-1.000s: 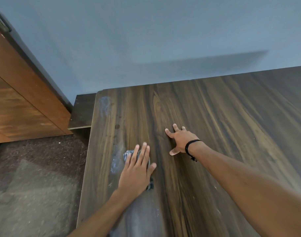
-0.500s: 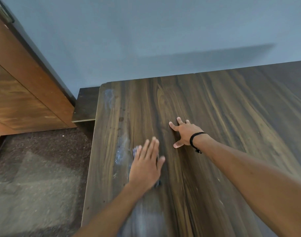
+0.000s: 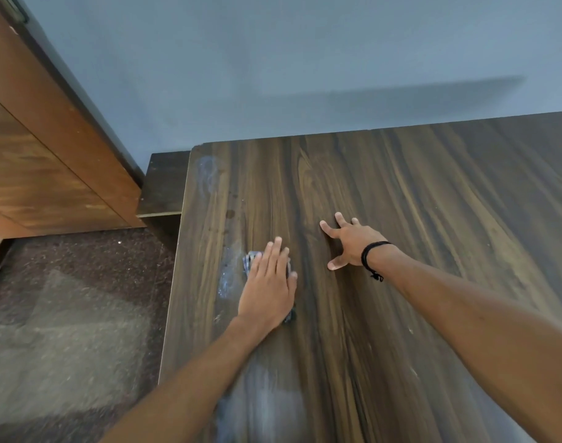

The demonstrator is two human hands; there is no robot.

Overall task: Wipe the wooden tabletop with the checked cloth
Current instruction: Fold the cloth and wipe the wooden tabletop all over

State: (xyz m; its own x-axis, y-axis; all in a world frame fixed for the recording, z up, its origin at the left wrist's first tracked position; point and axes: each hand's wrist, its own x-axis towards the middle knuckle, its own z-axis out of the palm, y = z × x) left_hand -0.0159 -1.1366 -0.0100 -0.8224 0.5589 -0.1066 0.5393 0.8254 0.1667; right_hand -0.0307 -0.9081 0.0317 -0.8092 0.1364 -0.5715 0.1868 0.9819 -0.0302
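A dark wooden tabletop (image 3: 417,219) fills the right and middle of the view. My left hand (image 3: 268,284) lies flat with straight fingers on the folded checked cloth (image 3: 248,263), pressing it onto the wood near the table's left edge. Only a blue-white corner of the cloth shows past the fingers and a dark bit by the wrist. My right hand (image 3: 351,241) rests on the bare wood to the right, fingers spread, a black cord round its wrist. Pale smears mark the wood beside the cloth and along my left forearm.
The table's left edge (image 3: 174,282) drops to a speckled dark floor (image 3: 69,314). A brown wooden door or cabinet (image 3: 33,155) stands at the left. A small dark ledge (image 3: 164,183) sits by the table's far left corner. A blue-grey wall (image 3: 305,75) backs the table.
My left hand has slid the cloth a little away from me along the table's left side. My right hand has stayed planted in the same spot.
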